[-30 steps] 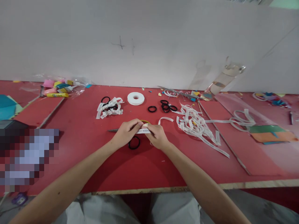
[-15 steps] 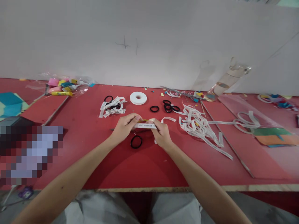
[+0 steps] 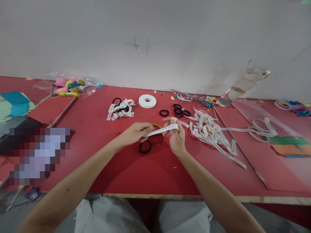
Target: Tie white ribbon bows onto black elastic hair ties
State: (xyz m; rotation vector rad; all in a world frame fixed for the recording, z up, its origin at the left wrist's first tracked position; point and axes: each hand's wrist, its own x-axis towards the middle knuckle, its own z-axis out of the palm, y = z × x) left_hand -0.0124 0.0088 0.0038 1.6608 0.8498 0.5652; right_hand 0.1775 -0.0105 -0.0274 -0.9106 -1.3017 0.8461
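Note:
A white printed ribbon (image 3: 161, 130) stretches between my hands above the red table, its lettering facing me. My left hand (image 3: 136, 133) pinches one end between thumb and fingers. Around the fingers of my right hand (image 3: 177, 137) the other end bends, and that hand is closed on it. Behind the ribbon a yellow loop (image 3: 156, 125) shows in part; what it belongs to is hidden. Just below my left fingers lies a black ring-shaped hair tie (image 3: 145, 147). Another black hair tie (image 3: 164, 113) rests beyond my hands, left of several more (image 3: 178, 111).
A white ribbon roll (image 3: 147, 101) lies behind my hands. Ribbon-tied black bands (image 3: 121, 109) are left of it. Tangled printed ribbon (image 3: 210, 127) spreads at right. A clear bottle (image 3: 243, 87) leans against the wall. A pixelated object (image 3: 40, 152) and a bag of colourful items (image 3: 73, 85) are left.
My right hand has moved slightly right and turned, with its ribbon end now bent around the fingers. More lettering shows on the ribbon. The view has shifted a little left.

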